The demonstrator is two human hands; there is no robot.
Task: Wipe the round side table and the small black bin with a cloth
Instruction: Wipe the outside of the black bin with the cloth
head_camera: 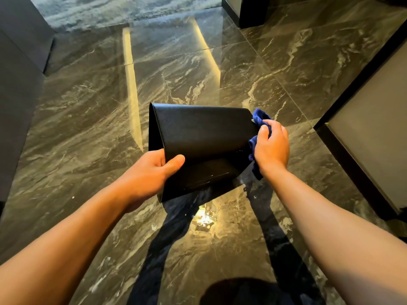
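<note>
The small black bin (202,137) is held up off the floor, tipped on its side in the middle of the head view. My left hand (152,170) grips its near left edge, thumb on the upper face. My right hand (272,145) presses a bunched blue cloth (259,122) against the bin's right end. Part of the cloth hangs below that hand. The round side table is not in view.
Glossy dark marble floor (220,73) lies all around, with bright light reflections. A grey cabinet or wall panel (370,133) with a black base stands at the right. Dark furniture (19,84) lines the left side. A grey rug (110,9) lies at the far top.
</note>
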